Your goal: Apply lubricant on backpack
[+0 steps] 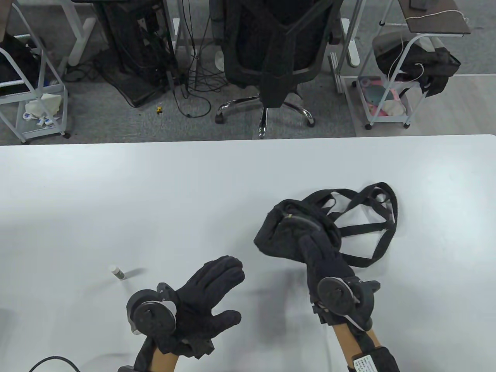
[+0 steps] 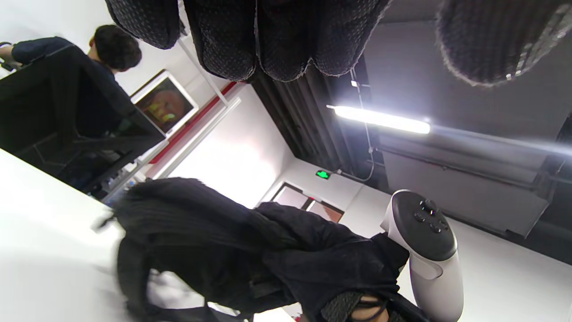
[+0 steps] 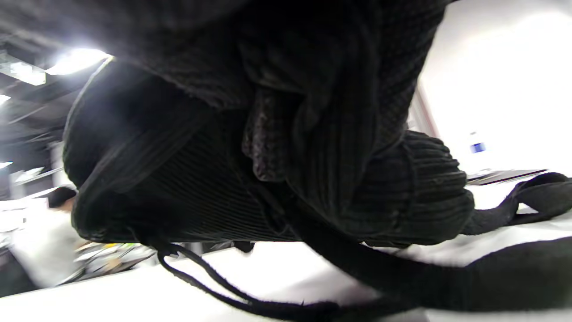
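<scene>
Right hand (image 1: 323, 259) grips backpack (image 1: 286, 232); left hand (image 1: 205, 294) spread, holding nothing.

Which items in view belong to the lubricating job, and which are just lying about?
Job: backpack, gripped by the right hand; small lubricant tube on the table; left hand, open.
Lying about: cable at the table's near edge.

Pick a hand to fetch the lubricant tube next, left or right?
Left. The left hand is free, fingers spread, and nearer the small lubricant tube lying on the table. The right hand grips the backpack.
</scene>
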A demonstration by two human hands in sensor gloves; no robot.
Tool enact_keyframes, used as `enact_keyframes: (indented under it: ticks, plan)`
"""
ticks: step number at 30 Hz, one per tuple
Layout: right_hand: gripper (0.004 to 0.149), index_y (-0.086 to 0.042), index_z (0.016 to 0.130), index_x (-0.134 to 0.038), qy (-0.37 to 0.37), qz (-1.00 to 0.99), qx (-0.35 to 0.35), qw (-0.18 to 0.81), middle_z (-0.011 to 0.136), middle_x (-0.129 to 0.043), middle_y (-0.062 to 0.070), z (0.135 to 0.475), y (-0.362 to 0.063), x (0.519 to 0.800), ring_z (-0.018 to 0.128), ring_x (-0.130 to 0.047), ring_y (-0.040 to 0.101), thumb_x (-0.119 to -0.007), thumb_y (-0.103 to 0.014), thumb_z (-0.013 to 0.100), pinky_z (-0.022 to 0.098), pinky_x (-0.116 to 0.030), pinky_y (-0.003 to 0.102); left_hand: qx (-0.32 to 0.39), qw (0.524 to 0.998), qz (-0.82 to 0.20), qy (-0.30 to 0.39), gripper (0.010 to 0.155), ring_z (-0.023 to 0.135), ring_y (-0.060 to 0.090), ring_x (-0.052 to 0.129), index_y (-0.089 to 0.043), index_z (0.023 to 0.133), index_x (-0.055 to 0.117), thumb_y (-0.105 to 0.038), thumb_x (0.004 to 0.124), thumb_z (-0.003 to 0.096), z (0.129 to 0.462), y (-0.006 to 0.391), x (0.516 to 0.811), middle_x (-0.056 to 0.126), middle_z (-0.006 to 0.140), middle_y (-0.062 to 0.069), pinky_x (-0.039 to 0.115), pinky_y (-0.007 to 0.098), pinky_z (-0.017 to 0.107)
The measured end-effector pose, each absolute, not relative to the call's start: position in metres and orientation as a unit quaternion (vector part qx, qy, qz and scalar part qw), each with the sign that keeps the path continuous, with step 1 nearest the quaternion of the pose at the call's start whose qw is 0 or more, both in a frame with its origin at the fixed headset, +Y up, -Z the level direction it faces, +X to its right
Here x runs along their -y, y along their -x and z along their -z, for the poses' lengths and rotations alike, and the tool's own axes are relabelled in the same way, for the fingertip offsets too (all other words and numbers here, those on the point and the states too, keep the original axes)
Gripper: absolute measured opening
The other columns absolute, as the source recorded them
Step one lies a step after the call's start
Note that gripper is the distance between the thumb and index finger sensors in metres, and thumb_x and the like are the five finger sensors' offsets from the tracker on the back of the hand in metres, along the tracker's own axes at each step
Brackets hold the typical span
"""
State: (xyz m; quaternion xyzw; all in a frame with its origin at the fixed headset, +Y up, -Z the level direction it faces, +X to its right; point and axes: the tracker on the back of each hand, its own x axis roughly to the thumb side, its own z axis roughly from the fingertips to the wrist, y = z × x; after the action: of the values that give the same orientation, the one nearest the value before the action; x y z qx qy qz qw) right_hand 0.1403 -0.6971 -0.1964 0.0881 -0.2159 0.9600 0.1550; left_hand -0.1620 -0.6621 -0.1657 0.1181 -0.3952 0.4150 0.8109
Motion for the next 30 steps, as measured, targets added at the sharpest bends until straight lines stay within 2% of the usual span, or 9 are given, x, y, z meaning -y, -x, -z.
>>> enact_keyframes:
  ticks: [5,12,19,20,23,26,30]
  plan:
    - [0.049,-0.04,0.096,-0.075,-0.207,-0.957,0.155,0.129,0.105,-0.074,0.001,0.184,-0.101,0.713,0.084,-0.102,0.035,-0.091,-0.028,0.052,0.052,-0.099,0.036,0.394,0.809,-0.419,-0.123,0.081,0.102,0.046,0.073,-0.021,0.109,0.065,-0.068,0.075,0.0433,0.165,0.165,0.66,0.061,0.115,0.012,0.059,0.067,0.073]
    - [0.052,-0.042,0.098,-0.071,-0.274,-0.955,0.098,0.067,0.109,-0.069,-0.001,0.177,-0.083,0.738,0.09,-0.097,0.034,-0.091,-0.03,0.052,0.057,-0.096,0.037,0.393,0.809,-0.419,-0.121,0.081,0.102,0.047,0.073,-0.021,0.109,0.065,-0.068,0.075,0.0434,0.165,0.164,0.661,0.061,0.115,0.012,0.059,0.067,0.073]
    - [0.056,-0.043,0.101,-0.066,-0.289,-0.957,0.016,0.02,0.113,-0.062,-0.002,0.182,-0.076,0.751,0.099,-0.088,0.037,-0.091,-0.034,0.052,0.063,-0.089,0.042,0.395,0.813,-0.412,-0.118,0.081,0.102,0.047,0.073,-0.021,0.109,0.065,-0.068,0.075,0.0434,0.165,0.161,0.662,0.061,0.115,0.012,0.059,0.067,0.073]
    - [0.057,-0.044,0.1,-0.068,-0.284,-0.958,0.035,0.012,0.111,-0.064,-0.004,0.181,-0.076,0.752,0.098,-0.088,0.036,-0.092,-0.036,0.048,0.061,-0.089,0.043,0.394,0.813,-0.412,-0.117,0.081,0.102,0.046,0.073,-0.021,0.109,0.066,-0.068,0.075,0.0433,0.166,0.161,0.663,0.061,0.115,0.012,0.059,0.067,0.073]
    - [0.059,-0.043,0.101,-0.066,-0.28,-0.96,-0.006,-0.015,0.113,-0.06,-0.003,0.183,-0.074,0.757,0.101,-0.082,0.039,-0.092,-0.037,0.048,0.062,-0.086,0.048,0.391,0.815,-0.411,-0.113,0.081,0.102,0.046,0.074,-0.021,0.109,0.065,-0.068,0.075,0.0433,0.167,0.161,0.664,0.062,0.115,0.013,0.059,0.067,0.073]
    - [0.062,-0.043,0.102,-0.065,-0.281,-0.959,-0.015,-0.02,0.114,-0.058,-0.002,0.184,-0.073,0.758,0.102,-0.079,0.041,-0.093,-0.038,0.046,0.062,-0.085,0.052,0.39,0.817,-0.409,-0.111,0.081,0.102,0.047,0.073,-0.021,0.108,0.066,-0.068,0.075,0.0433,0.167,0.161,0.665,0.062,0.115,0.013,0.059,0.067,0.073]
    - [0.07,-0.042,0.104,-0.061,-0.284,-0.958,-0.041,-0.009,0.115,-0.055,-0.001,0.186,-0.078,0.754,0.105,-0.074,0.043,-0.094,-0.047,0.042,0.064,-0.08,0.059,0.39,0.818,-0.408,-0.109,0.081,0.102,0.047,0.073,-0.021,0.109,0.066,-0.068,0.075,0.0434,0.167,0.161,0.664,0.061,0.115,0.013,0.059,0.068,0.073]
